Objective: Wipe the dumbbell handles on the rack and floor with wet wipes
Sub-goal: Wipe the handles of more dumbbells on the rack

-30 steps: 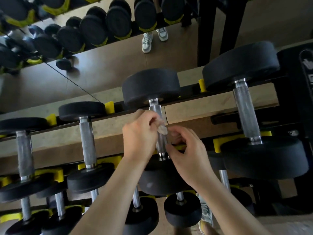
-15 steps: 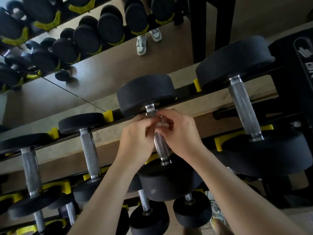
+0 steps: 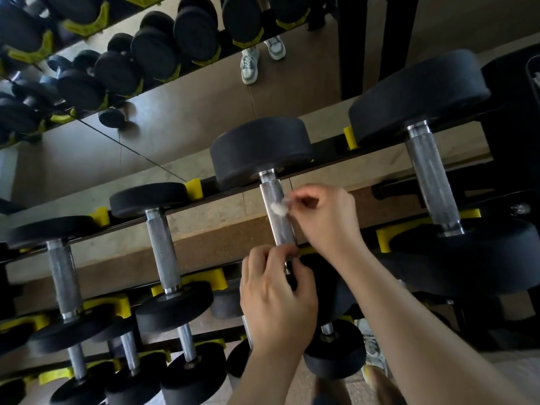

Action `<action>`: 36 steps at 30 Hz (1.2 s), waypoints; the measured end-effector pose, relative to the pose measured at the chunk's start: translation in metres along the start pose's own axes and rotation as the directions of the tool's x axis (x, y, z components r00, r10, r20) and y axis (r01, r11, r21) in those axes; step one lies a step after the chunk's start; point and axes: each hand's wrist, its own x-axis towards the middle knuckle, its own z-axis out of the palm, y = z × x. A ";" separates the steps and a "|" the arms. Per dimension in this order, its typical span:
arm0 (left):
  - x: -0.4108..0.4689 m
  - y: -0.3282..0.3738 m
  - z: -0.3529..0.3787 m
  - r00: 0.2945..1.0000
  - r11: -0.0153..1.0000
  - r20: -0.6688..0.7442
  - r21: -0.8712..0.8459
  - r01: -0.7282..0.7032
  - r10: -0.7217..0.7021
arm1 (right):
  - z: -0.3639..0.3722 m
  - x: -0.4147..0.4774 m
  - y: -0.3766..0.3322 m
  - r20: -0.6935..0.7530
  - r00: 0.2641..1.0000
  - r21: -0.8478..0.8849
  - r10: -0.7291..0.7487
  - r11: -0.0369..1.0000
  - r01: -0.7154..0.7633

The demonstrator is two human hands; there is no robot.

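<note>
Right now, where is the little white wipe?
Head view, just right of centre: the wipe is pinched by the right hand against the upper part of the middle dumbbell handle.

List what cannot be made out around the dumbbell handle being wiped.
Head view:
Lower end of the knurled steel dumbbell handle: covered by the left hand.
Left hand's grip: curled out of sight, so whether it holds anything is unclear.
The small white wet wipe: mostly tucked in the right hand pinch; its full extent is hidden.

Small white wet wipe (image 3: 277,209) against the knurled steel handle (image 3: 283,230) of a racked black dumbbell (image 3: 260,150)
</note>
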 end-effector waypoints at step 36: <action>-0.030 0.012 -0.025 0.826 0.876 0.322 0.020 0.482 -0.462 | -0.026 -0.024 -0.001 0.500 0.852 -0.351 0.155 0.936 0.036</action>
